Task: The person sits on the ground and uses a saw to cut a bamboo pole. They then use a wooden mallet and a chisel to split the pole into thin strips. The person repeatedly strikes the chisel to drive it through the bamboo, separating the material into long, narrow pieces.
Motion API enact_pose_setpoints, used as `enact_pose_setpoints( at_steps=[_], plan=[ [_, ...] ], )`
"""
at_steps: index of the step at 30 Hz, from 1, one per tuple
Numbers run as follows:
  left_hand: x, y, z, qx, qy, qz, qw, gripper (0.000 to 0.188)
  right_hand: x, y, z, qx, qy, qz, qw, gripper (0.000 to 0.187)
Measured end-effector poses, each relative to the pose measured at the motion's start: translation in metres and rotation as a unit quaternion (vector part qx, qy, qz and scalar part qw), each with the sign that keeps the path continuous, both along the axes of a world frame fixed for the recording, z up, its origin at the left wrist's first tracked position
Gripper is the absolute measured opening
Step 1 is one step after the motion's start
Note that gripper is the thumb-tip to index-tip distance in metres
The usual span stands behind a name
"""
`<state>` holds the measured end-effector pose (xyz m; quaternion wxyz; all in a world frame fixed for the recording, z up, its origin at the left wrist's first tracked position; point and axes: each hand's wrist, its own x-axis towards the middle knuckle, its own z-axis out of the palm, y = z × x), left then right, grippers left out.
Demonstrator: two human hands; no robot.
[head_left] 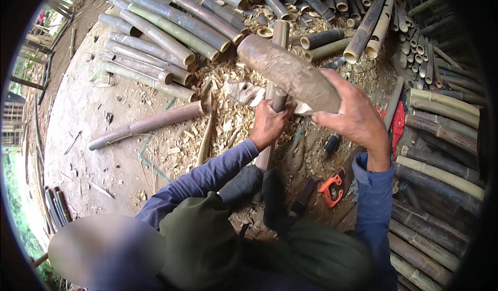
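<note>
My right hand point(358, 109) grips the near end of a thick, rounded wooden block point(285, 68), which slants up and to the left. Below it, my left hand point(272, 122) is wrapped round a short, round handle point(279, 100) pointing upward; what the handle ends in is hidden. A bamboo pole point(280, 34) runs beneath both hands toward me, its lower end between my dark-covered feet point(241, 186). The wooden block covers part of the pole. The block's left end hangs above the pole, close to the top of the handle.
Wood chips point(228, 117) litter the ground around the pole. Cut bamboo lengths point(181, 21) lie at the far left, with stacked bamboo point(441, 172) along the right. A single bamboo piece point(148, 125) lies left of my hands. An orange-handled saw point(332, 189) rests near my right foot.
</note>
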<state>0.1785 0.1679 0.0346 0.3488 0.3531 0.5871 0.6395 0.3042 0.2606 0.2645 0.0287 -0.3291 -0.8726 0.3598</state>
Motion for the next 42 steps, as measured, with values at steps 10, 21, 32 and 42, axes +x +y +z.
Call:
enact_pose_setpoints(
  at_steps=[10,21,32,42],
  plan=[
    [-0.100,-0.044,-0.055,0.013,-0.583,0.014,0.812,0.035,0.054,-0.021,-0.023,-0.117,0.257,-0.175,0.943,0.070],
    [-0.069,-0.096,-0.019,-0.042,-0.528,0.038,0.848,0.038,0.094,-0.043,-0.045,-0.140,0.217,-0.259,0.931,0.073],
    [-0.038,-0.089,-0.015,-0.097,-0.444,0.043,0.890,0.036,0.095,-0.054,-0.036,-0.122,0.221,-0.250,0.935,0.072],
    [0.033,-0.056,0.028,-0.126,-0.158,-0.085,0.976,0.019,0.068,-0.053,-0.035,-0.043,0.191,-0.109,0.975,0.065]
  ],
)
